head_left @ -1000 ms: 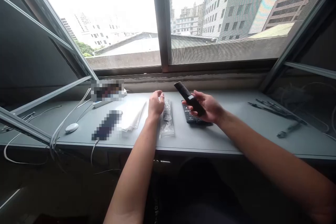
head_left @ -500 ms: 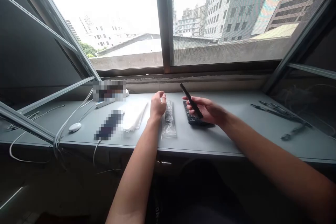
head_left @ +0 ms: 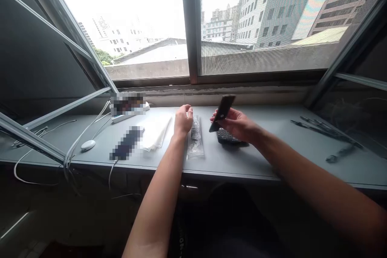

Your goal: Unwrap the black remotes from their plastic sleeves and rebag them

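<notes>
Left hand (head_left: 184,120) sat half-curled just beside the clear bag (head_left: 196,145); couldn't tell if it pinched anything. Dark remote (head_left: 225,108) was up off the desk (head_left: 278,119), tilted, in the right hand's (head_left: 237,124) fingers. My take: needed a firm edge grip, clear of the keypad (head_left: 228,138) beneath. Looked slim, flat, blurred, one pale spot.

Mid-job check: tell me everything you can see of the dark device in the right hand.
The dark device is a slim, flat bar, nearly black and plastic-looking, with a small pale spot below its middle. The right hand pinches its lower part between thumb and fingers. It is tilted, upper end leaning right, with its lower end overlapping the keypad in view; whether they touch, I cannot tell. Blur hides finer detail; no lettering is readable.
</notes>
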`<state>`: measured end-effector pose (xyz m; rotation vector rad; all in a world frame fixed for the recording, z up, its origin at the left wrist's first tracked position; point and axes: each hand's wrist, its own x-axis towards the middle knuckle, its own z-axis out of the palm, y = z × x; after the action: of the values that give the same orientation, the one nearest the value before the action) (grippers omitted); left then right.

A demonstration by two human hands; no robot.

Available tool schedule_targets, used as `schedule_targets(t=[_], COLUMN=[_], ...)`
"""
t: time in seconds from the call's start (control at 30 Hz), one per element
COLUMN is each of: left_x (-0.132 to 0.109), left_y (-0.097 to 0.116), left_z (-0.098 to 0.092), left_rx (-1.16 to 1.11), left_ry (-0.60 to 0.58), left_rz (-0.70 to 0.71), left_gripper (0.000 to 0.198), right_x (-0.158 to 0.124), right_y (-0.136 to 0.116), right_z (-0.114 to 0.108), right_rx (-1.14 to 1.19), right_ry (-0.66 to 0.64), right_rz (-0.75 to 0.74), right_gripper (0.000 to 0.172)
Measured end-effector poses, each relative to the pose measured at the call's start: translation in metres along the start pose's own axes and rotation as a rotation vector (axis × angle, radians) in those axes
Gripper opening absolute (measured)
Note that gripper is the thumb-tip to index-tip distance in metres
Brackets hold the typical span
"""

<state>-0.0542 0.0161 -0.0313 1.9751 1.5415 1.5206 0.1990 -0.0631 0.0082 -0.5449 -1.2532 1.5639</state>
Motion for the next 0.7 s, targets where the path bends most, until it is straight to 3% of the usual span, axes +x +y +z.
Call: schedule_targets(t=[0.3,0.7], left_x=[0.0001,-0.0011], left_y=[-0.0004,0.0034], left_z=[-0.0003,-0.0017], left_rx=[0.008,0.008], left_ry=[-0.002,-0.019], left_rz=[0.004,-0.005], left_gripper=[0.023,0.023], right_x=[-0.0048,-0.0074], right_y=[-0.0065,-0.0093], right_z=[0.0102,0.0104], right_rx=[-0.232,-0.338], right_ry=[-0.098,-0.126], right_rz=[-0.153,-0.179], right_gripper=[0.036,0.028])
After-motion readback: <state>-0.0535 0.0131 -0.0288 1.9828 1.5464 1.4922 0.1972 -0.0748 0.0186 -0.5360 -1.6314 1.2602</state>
